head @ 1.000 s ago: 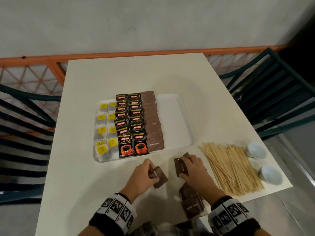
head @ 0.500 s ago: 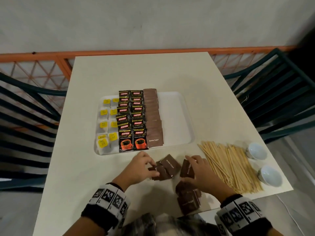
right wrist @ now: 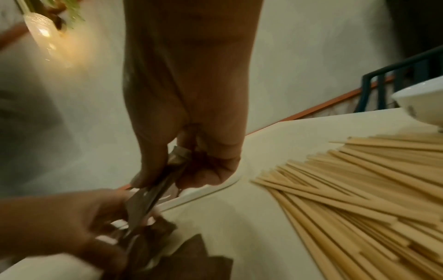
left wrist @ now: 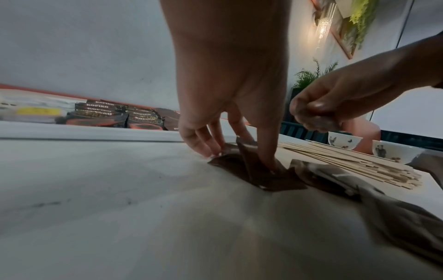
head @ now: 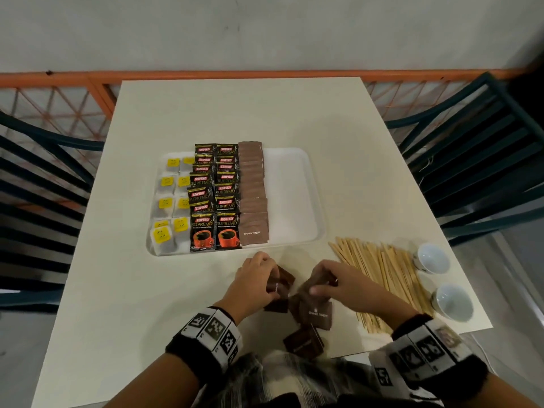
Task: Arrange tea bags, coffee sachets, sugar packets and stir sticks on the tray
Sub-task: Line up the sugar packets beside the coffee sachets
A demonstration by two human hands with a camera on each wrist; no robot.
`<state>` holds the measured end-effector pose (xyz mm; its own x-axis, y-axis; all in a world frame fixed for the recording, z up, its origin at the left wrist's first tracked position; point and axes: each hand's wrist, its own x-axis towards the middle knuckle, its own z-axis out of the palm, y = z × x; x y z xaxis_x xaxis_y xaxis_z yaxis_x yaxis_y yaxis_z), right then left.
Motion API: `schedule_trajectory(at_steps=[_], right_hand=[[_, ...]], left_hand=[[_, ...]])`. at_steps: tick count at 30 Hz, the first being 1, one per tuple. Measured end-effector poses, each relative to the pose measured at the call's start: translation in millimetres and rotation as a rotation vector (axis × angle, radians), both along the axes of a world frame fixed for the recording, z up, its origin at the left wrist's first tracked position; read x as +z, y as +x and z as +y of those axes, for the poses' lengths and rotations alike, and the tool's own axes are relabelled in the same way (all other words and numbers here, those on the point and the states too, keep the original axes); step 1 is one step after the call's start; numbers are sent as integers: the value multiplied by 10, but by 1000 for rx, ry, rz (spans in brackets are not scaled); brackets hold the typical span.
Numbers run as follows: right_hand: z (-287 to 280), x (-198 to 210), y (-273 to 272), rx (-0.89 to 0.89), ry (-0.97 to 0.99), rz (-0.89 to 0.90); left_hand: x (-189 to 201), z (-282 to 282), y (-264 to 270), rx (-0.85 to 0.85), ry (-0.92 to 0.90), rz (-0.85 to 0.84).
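Note:
The white tray [head: 297, 201] holds yellow-tagged tea bags [head: 172, 201], black coffee sachets [head: 215, 198] and a row of brown sugar packets [head: 253, 189]; its right third is bare. Loose brown sugar packets [head: 316, 313] lie on the table in front of it. My left hand [head: 256, 279] pinches a few of them, thumb and fingers pressing the packets [left wrist: 249, 166] against the table. My right hand [head: 329, 282] grips another brown packet [right wrist: 158, 181] between thumb and fingers, close beside the left. Wooden stir sticks [head: 382, 272] lie fanned out to the right.
Two small white cups [head: 432, 257] [head: 453, 301] stand at the table's right edge beyond the sticks. Dark green chairs [head: 477, 160] flank the table, and an orange railing [head: 265, 75] runs behind it. One more brown packet [head: 303, 341] lies near the front edge.
Both hands have drawn closer together over the loose sugar packets. The left hand has gathered more packets under its fingers, and the right hand has lifted one toward it.

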<state>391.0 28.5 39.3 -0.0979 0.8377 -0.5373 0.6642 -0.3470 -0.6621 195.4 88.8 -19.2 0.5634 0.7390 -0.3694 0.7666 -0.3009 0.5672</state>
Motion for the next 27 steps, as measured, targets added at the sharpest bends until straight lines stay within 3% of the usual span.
schedule_trajectory(at_steps=[3, 7, 9, 12, 19, 23, 27], right_hand=[[-196, 11, -180, 214, -157, 46], [-372, -285, -298, 485, 24, -329], [-379, -370, -293, 505, 110, -468], [-329, -408, -258, 450, 108, -524], [-326, -452, -340, 472, 21, -298], [-328, -405, -369, 533, -2, -251], [-180, -292, -296, 401, -12, -179]], left_hand=[[-18, -2, 25, 34, -50, -46], [-38, -1, 16, 78, -124, -53], [-39, 0, -7, 101, -185, -62], [-36, 25, -49, 106, -221, -30], [18, 55, -140, 81, -217, 35], [79, 44, -219, 97, -310, -102], [141, 73, -348, 244, -416, -271]])
